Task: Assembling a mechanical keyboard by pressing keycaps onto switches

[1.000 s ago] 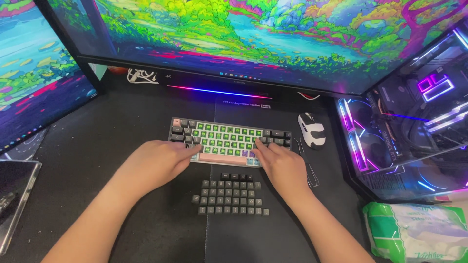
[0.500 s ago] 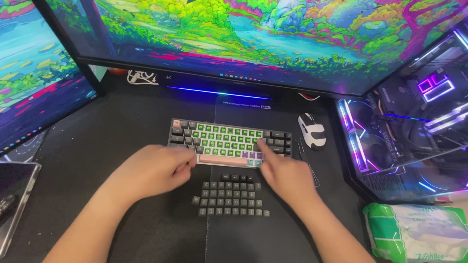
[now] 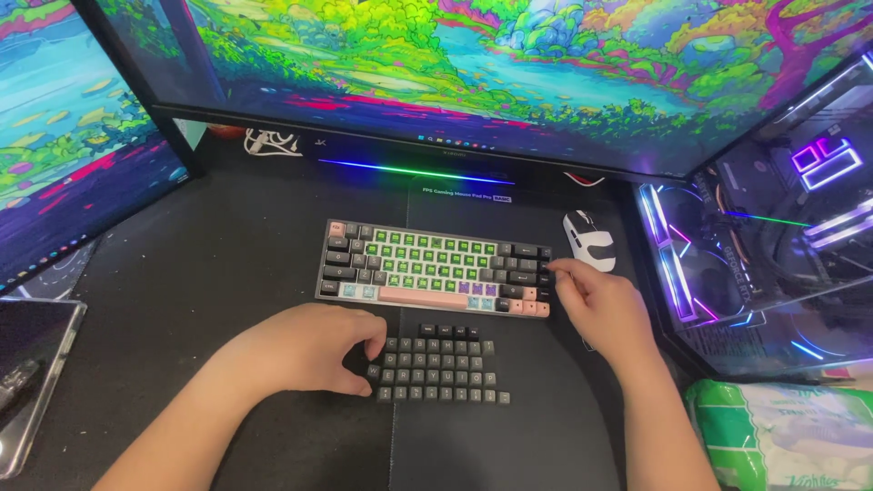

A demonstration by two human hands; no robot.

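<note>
While keyboard [image 3: 435, 269] sits mid-desk, swapping of caps in hand. Left hand [image 3: 305, 350] curled loosely, empty, fingertips at loose keycaps [image 3: 438, 368] just below. Right hand [image 3: 602, 305] pinches at keyboard's right edge; grip on key unclear. Next move likely needs straight pull.

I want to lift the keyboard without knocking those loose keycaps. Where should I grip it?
Probably by the two short ends of the keyboard, one hand from each side. It lies flat, long side toward you, with the loose keycaps right in front. The right hand is already at its right end; the left hand rests beside the keycaps.
</note>
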